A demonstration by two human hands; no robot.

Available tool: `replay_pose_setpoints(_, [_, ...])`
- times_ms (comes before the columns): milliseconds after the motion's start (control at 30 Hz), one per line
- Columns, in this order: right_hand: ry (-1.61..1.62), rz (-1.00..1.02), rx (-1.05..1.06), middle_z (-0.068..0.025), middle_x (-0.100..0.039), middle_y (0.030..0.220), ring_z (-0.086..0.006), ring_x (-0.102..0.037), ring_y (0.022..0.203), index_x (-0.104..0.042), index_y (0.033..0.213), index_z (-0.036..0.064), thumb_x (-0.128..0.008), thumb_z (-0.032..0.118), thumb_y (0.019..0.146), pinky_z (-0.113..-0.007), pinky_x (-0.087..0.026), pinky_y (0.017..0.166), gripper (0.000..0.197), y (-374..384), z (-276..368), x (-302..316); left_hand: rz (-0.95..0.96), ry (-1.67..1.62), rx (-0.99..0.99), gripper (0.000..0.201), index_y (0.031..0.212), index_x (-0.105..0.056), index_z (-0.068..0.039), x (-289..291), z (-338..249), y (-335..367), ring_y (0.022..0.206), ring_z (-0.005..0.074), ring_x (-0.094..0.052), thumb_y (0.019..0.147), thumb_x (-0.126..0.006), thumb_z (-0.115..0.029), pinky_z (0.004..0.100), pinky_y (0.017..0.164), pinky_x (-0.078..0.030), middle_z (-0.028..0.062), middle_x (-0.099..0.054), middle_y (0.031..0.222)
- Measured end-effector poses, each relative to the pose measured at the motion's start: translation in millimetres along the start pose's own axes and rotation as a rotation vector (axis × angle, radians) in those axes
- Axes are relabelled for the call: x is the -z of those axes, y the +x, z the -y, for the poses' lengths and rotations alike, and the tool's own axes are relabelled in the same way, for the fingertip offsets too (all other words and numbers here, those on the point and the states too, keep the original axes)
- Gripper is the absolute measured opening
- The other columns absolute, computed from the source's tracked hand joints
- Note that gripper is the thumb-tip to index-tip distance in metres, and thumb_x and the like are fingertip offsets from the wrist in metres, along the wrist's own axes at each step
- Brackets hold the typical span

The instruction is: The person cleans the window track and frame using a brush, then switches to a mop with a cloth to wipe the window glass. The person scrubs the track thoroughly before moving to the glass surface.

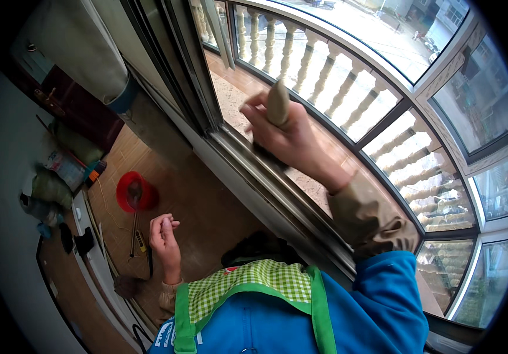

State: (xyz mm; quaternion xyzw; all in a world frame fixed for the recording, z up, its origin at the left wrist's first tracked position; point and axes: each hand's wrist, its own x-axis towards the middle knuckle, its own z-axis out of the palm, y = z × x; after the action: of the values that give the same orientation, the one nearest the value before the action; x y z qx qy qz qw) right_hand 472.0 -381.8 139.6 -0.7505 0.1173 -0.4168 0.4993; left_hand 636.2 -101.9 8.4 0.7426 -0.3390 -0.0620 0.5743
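My right hand [292, 138] is closed round a brush with a pale wooden handle [277, 105], its rounded end pointing up. The dark lower part of the brush shows only in part beneath the hand, over the metal sliding-window track [245, 150]; contact between the two cannot be told. My left hand [164, 236] hangs to the left of the track, fingers curled in a loose fist, and no object shows in it.
On the tiled floor at left stand a red bucket [127, 192] and long-handled tools [134, 236]. Sacks [53, 189] lean by the wall near a dark red door [77, 103]. Beyond the track, a balustrade [324, 76] runs behind curved balcony glazing.
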Motion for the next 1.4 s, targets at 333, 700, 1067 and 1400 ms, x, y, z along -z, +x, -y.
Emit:
replay_pose_setpoints(333, [-0.089,0.017,-0.126,-0.0151,-0.055,0.064,-0.0232,-0.055,0.053,-0.059,0.089,0.0023,-0.061,0.012,0.092,-0.034,-0.044,0.052,0.01,-58.0,-21.0,-38.6,0.103,-0.029,0.042,0.018,0.099,-0.06,0.003,-13.0,8.5,-0.7,0.075,0.013,-0.062,0.099,-0.049,-0.011,0.0251,0.069,-0.051,0.0073,-0.06,0.093])
replay_pose_setpoints(700, [-0.086,0.067,0.065,-0.0091,-0.056,0.065,-0.0179,-0.055,0.059,-0.059,0.092,0.0039,-0.06,0.011,0.093,-0.03,-0.046,0.055,0.007,-29.1,0.1,-45.9,0.073,-0.016,0.016,0.018,0.098,-0.06,0.003,-8.5,11.6,-5.2,0.077,0.013,-0.06,0.099,-0.049,-0.011,0.0253,0.07,-0.049,0.0067,-0.058,0.092])
replay_pose_setpoints(1067, [0.156,-0.338,0.141,-0.0056,-0.062,0.069,-0.0145,-0.061,0.059,-0.062,0.093,0.004,-0.06,0.01,0.094,-0.027,-0.048,0.054,0.006,22.9,-43.7,-87.3,0.002,0.01,-0.025,0.019,0.099,-0.06,0.002,-2.1,5.4,-0.1,0.076,0.014,-0.061,0.1,-0.048,-0.012,0.0269,0.07,-0.05,0.0076,-0.059,0.093])
replay_pose_setpoints(1400, [-0.047,-0.231,0.329,-0.0107,-0.06,0.071,-0.0216,-0.062,0.064,-0.061,0.094,0.0043,-0.061,0.005,0.09,-0.028,-0.048,0.057,0.005,25.7,-59.5,-93.7,0.119,0.003,0.01,0.018,0.099,-0.06,0.003,-20.6,-2.7,-0.6,0.077,0.0139,-0.061,0.1,-0.048,-0.011,0.0267,0.069,-0.05,0.0078,-0.058,0.093])
